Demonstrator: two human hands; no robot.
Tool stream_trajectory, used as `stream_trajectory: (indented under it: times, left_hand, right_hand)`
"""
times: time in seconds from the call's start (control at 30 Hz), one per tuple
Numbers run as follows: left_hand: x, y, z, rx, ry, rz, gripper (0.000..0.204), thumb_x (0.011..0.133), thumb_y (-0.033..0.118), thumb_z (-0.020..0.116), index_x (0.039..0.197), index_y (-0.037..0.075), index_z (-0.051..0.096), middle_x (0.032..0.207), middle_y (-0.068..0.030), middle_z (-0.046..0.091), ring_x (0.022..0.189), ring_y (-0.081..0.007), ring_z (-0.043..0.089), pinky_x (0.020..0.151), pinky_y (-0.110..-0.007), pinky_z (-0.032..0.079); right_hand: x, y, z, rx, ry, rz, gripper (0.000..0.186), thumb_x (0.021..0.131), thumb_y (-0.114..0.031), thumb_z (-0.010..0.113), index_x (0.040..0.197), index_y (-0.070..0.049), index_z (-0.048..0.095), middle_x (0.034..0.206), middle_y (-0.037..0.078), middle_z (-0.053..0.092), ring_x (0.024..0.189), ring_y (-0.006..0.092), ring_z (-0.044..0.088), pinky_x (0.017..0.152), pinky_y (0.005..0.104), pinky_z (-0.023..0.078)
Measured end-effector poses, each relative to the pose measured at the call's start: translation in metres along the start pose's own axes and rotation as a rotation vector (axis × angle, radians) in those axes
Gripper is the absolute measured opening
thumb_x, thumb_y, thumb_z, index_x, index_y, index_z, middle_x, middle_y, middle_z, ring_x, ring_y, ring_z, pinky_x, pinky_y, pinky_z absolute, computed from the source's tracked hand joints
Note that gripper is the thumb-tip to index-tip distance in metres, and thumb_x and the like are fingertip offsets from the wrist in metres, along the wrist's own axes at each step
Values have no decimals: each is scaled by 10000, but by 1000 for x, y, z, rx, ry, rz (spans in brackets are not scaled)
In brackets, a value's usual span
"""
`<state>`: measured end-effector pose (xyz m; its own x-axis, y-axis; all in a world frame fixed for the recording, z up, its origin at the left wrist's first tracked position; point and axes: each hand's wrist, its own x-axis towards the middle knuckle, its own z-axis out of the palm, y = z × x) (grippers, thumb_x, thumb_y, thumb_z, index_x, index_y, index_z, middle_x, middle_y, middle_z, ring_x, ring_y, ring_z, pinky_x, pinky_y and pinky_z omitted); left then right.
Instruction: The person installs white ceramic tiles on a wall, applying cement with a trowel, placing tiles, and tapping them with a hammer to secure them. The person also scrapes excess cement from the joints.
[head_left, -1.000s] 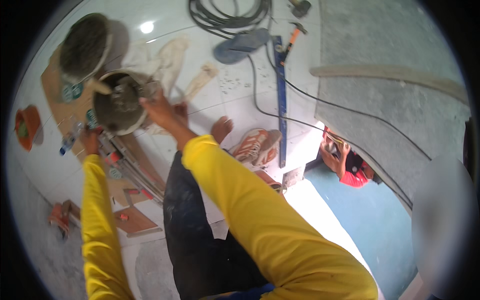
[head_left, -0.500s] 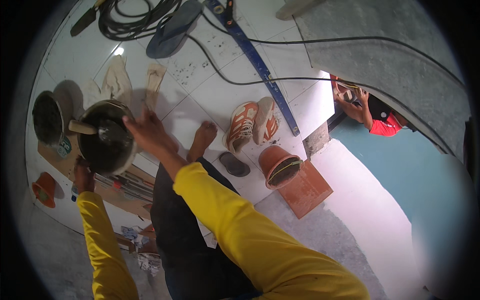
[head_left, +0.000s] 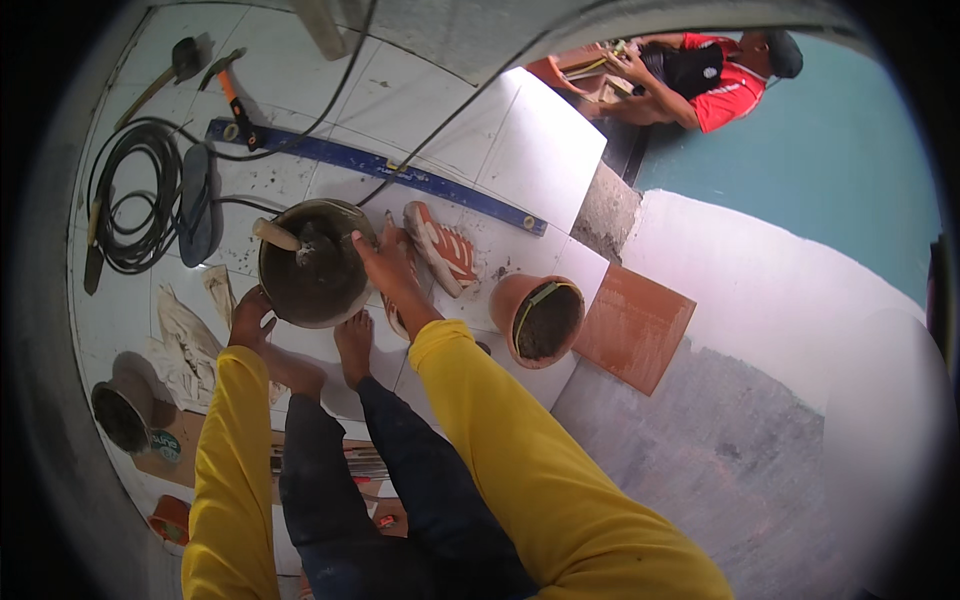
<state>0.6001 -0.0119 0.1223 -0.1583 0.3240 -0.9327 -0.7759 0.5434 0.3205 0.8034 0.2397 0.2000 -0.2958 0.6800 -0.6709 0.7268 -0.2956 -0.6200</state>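
Note:
Between my two hands is a round bucket (head_left: 345,305) of dark, wet-looking mortar, above my bare feet. A wooden handle (head_left: 277,235) sticks out over its left rim; the tool's other end is sunk in the mortar. My left hand (head_left: 252,320) grips the bucket's lower left side, partly hidden by it. On the right side, my right hand (head_left: 385,265) clasps the rim, thumb up at the edge. Just beyond that hand are orange and white sneakers (head_left: 447,250). Right of them stands a terracotta-coloured bucket (head_left: 508,305) of grey material with a yellow-green handle.
A blue spirit level (head_left: 340,155) lies across the white tiles. Cable (head_left: 130,215), a flip-flop (head_left: 195,205), a hammer (head_left: 235,100) and cloth gloves (head_left: 185,335) are at left. A reddish tile (head_left: 640,325) borders a floor drop; a person in red (head_left: 735,95) sits beyond.
My hands have carried the bucket rightward, from beside the other bucket at left to over my feet. My view has turned, so the floor things appear shifted.

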Motion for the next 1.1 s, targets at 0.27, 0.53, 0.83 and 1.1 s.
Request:
stream_trajectory:
  times: [0.27,0.53,0.83,1.1]
  left_hand:
    - [-22,-17,-85,1803,-107,535,456,1046,231,577,1467,73,649,1459,-188,655,1366,-314,633,1117,-498,487]
    - [-276,-75,-84,1247,-219,46,707,1070,558,622,1489,-11,637,1517,-243,649,1473,-394,568,1257,-456,401]
    - [-389,-36,-62,1375,-456,27,839,1107,522,583,1719,12,320,1742,-248,408,1625,-389,383,1332,-404,290]
    - [-435,6,-112,1790,-832,507,532,1126,337,516,1588,78,574,1544,-182,661,1410,-331,647,1244,-383,451]
  right_hand:
    - [-92,60,-49,56,70,-191,862,1046,-386,702,1687,38,313,1670,314,458,1535,459,476,1245,489,403]
    - [-349,232,-108,46,289,445,845,988,-442,757,1676,-96,409,1398,288,709,1285,502,675,1078,524,554]
    - [-585,237,-129,313,465,720,901,972,-388,760,1667,25,360,1381,347,690,1161,447,757,1066,495,581]
    - [-625,191,-82,488,443,611,919,978,-328,762,1689,36,307,1438,359,643,1049,417,805,990,461,626]
